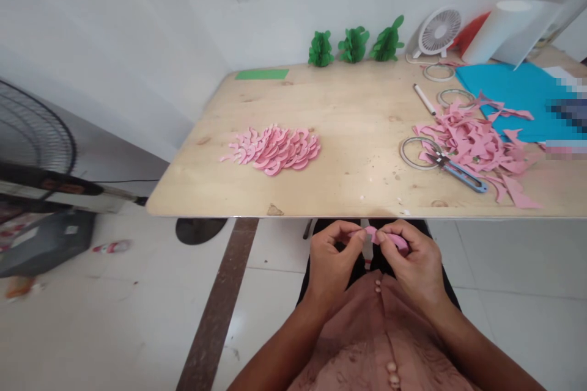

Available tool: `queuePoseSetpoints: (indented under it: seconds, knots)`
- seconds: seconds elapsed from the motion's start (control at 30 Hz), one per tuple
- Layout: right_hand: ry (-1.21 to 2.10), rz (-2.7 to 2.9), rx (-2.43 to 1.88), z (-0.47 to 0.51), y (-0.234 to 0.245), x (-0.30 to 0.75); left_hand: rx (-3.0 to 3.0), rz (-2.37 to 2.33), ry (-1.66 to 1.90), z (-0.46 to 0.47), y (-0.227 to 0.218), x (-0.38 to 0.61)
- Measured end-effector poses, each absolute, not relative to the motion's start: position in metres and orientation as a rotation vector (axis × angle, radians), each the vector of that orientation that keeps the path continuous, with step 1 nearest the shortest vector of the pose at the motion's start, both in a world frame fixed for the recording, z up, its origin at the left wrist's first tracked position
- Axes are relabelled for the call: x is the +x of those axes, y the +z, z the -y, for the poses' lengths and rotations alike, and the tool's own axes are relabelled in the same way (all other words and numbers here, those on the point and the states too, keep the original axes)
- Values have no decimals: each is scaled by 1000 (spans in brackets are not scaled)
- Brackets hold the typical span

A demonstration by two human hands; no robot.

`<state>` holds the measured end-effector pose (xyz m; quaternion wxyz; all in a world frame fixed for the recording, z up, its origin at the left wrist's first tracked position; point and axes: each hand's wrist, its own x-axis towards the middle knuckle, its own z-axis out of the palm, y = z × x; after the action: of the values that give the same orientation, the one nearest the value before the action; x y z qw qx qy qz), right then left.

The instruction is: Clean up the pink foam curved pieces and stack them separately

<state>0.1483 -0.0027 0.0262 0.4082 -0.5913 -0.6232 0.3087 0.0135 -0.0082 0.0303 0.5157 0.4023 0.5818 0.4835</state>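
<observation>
Both hands are held close together over my lap, below the front edge of the wooden table [348, 195]. My left hand [331, 259] and my right hand [410, 259] each pinch one small pink paper piece [385, 238] between fingertips and thumb, their fingers curled. On the table lies a heap of cut pink curved shapes [275, 148]. To the right sits a pile of pink paper scraps [477, 143], and on its near side rest blue-handled scissors [461, 172].
Three green paper ornaments [353, 44] stand at the table's back edge, with a green sheet [261, 74], tape rings [415, 153], a white pen [424, 99], blue paper [513, 95], a small white fan [438, 32] and a paper roll [498, 30]. A floor fan [36, 159] stands left.
</observation>
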Motion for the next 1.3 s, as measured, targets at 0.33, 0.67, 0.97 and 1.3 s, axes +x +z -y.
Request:
queuePoseSetpoints:
  seconds: [0.33,0.67,0.97,1.3]
  knots:
    - [950,1600,-1471,0,29,154,987,-1365,1133,5,27,6]
    - [1204,1345,-1492,0,23,154,945,-1337,1204,8,26,6]
    - [1088,1340,-1535,5,23,146,1294,-1601,1307,9,22,11]
    - [1270,1057,-1467,1,22,140,681,-1077,1205,10,17,22]
